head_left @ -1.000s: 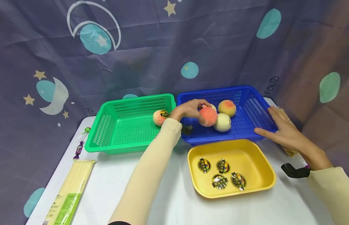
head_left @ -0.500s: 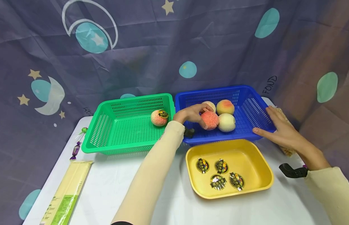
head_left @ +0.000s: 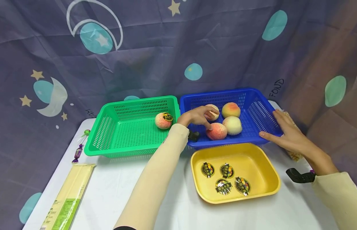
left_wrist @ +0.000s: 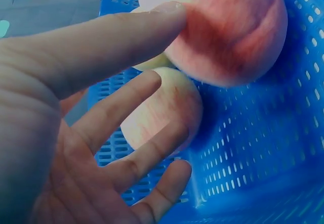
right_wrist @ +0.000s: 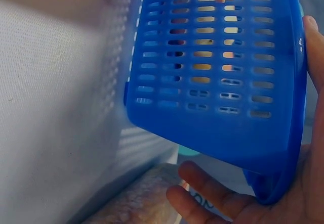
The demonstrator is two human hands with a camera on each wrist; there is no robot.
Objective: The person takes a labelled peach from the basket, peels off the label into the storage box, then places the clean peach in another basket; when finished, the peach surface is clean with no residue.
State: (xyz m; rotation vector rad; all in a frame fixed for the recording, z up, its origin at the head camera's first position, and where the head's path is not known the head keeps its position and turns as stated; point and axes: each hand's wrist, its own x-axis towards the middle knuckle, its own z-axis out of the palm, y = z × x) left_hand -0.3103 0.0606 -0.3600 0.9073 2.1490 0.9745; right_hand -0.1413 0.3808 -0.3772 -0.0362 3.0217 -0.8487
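My left hand (head_left: 196, 115) is inside the blue basket (head_left: 254, 123), fingers spread. In the left wrist view its thumb touches or nearly touches a red peach (left_wrist: 238, 37). Its other fingers reach over a pale, pink-streaked peach (left_wrist: 167, 97), partly hidden in the head view. A yellow-red peach (head_left: 231, 110) and a whitish peach (head_left: 233, 125) lie beside them. My right hand (head_left: 292, 135) rests at the blue basket's front right corner, its thumb at the front rim and the other fingers outside. A peach (head_left: 162, 121) with a black-and-gold sticker sits in the green basket (head_left: 132, 127).
In front, a yellow tray (head_left: 263, 182) holds several round black stickers (head_left: 207, 169). Leftward lie a flat yellow-green packet (head_left: 67, 198), a purple-wrapped candy (head_left: 77, 153) and a green lollipop (head_left: 87, 132). A clear bag (head_left: 295, 155) lies beyond the right hand.
The red peach has come out of my left hand's grip and sits lower, nearer the basket's front. The left fingers have spread toward the pale peach. The right hand stays at the basket corner.
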